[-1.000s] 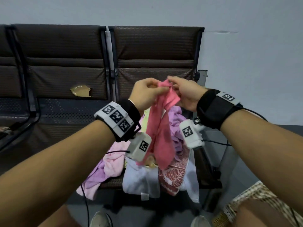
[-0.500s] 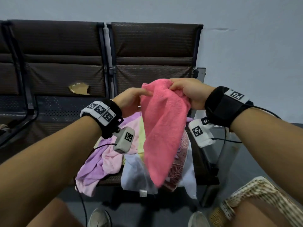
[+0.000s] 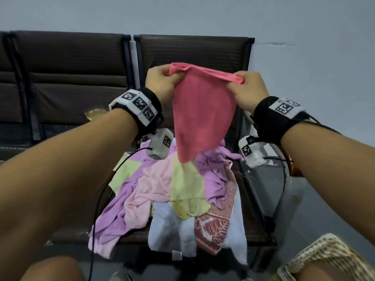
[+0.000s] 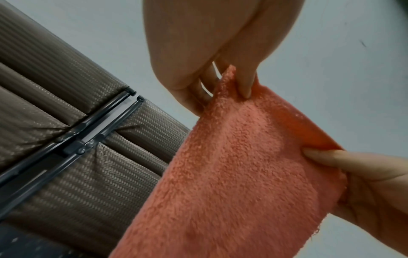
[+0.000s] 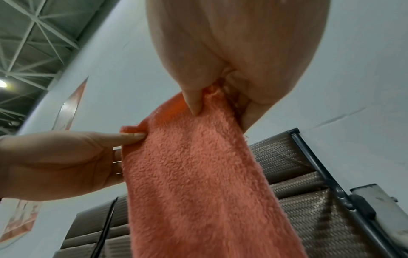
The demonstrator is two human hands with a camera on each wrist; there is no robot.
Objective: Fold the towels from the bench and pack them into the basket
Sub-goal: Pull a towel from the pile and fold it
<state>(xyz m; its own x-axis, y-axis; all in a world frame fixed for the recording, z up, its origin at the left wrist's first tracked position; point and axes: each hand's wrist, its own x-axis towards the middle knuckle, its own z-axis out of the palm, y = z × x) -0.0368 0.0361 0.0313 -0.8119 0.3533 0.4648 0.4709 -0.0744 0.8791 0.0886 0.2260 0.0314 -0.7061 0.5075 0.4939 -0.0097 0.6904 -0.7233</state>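
Observation:
A coral-pink towel hangs in the air in front of the bench backrest, narrowing to a point at the bottom. My left hand pinches its top left corner, and my right hand pinches the top right corner. The left wrist view shows my left hand with thumb and fingers on the towel edge. The right wrist view shows my right hand pinching the towel. Below, a heap of towels in lilac, pale pink, yellow, white and red pattern lies on the bench seat. No basket is in view.
The dark brown bench stands against a pale grey wall, with a second seat to the left. Black cables hang from both wrist cameras. Several towels droop over the seat's front edge. My knee in checked cloth is at the lower right.
The pink towel went from a bunched strip to spread open between my hands. Both hands have risen and moved apart along its top edge.

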